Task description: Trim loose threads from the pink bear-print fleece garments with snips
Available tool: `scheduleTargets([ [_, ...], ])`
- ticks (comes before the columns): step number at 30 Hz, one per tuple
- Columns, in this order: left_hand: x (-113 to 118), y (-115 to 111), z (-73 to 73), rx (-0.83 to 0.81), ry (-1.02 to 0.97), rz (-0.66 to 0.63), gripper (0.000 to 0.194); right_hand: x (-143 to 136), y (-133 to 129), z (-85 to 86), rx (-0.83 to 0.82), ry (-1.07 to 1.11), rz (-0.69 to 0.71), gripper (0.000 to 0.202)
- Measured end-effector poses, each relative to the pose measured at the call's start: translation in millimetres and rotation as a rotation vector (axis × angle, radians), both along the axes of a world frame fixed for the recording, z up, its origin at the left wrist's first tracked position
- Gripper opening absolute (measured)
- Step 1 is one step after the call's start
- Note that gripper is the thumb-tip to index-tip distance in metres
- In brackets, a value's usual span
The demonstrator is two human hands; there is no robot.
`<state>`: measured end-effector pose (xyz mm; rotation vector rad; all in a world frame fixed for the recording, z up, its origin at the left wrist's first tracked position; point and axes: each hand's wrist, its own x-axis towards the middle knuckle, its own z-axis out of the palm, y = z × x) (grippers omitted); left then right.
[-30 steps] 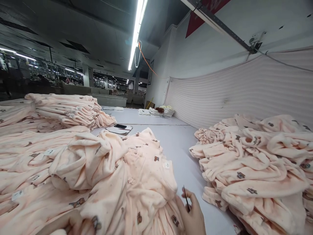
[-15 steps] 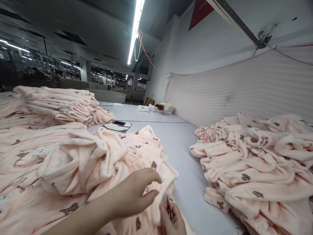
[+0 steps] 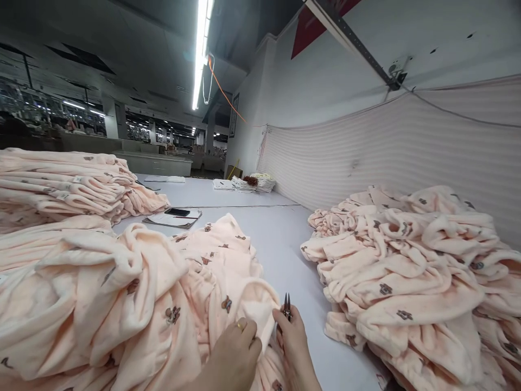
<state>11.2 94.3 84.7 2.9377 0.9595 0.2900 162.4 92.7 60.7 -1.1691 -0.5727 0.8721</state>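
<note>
A peach fleece garment [image 3: 191,282] with small brown prints lies rumpled on the white table [image 3: 280,239] in front of me. My left hand [image 3: 234,355], a ring on one finger, pinches a folded edge of the garment near its right corner. My right hand [image 3: 295,345] holds small dark thread snips [image 3: 287,305], blades pointing up, and touches the same fabric edge from the right.
A heap of the same peach garments [image 3: 411,277] lies at the right, and folded stacks [image 3: 69,182] sit at the left. A phone on papers [image 3: 175,216] rests mid-table. Small white stacks [image 3: 248,183] lie far back. A striped fabric sheet [image 3: 407,152] hangs along the wall.
My left hand has come down from above the garment and now pinches its folded edge. My right hand with the snips has risen slightly beside it. The view has shifted to the right.
</note>
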Motion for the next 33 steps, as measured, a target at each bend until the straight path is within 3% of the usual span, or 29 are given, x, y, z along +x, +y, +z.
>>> scheduleTargets([
  [3,-6.1,-4.8,-1.3,0.029,-0.245,-0.053,0.016,-6.8,-18.7,6.5,0.01,0.094,0.125,0.03],
  [6,-9.7,-9.0,1.9,-0.01,-0.519,0.008,0.02,-8.8,-38.4,10.3,0.03,0.161,0.242,0.033],
  [10,-8.8,-13.9,6.5,-0.052,-0.637,0.017,0.036,-13.1,-48.2,6.4,0.101,0.238,0.373,0.037],
  [14,-6.9,-17.4,0.5,-0.079,-0.718,0.119,0.02,-21.3,-48.1,-2.0,0.18,0.314,0.443,0.037],
  [16,-9.2,-18.3,-3.7,-0.049,-0.709,0.141,0.015,-24.5,-48.1,-3.5,0.158,0.277,0.447,0.036],
  [19,-15.9,-18.4,-5.3,-0.076,-0.691,0.124,0.013,-27.6,-49.7,-1.4,0.141,0.098,0.293,0.038],
  [22,-21.2,-17.2,-2.7,-0.23,-0.633,0.079,0.025,-30.5,-53.4,3.8,0.113,-0.245,0.137,0.037],
  [26,-24.6,-14.0,-4.7,-0.478,-0.557,0.154,0.008,-34.7,-56.1,10.9,0.076,-0.636,0.132,0.027],
  [29,-30.0,-11.5,-10.7,-0.794,-0.726,0.245,0.019,-35.1,-54.3,12.4,0.085,-0.615,0.172,0.03],
  [33,-42.0,-14.0,-6.8,-1.316,-1.033,0.202,0.03,-34.6,-51.0,11.5,0.08,-0.502,0.157,0.038],
])
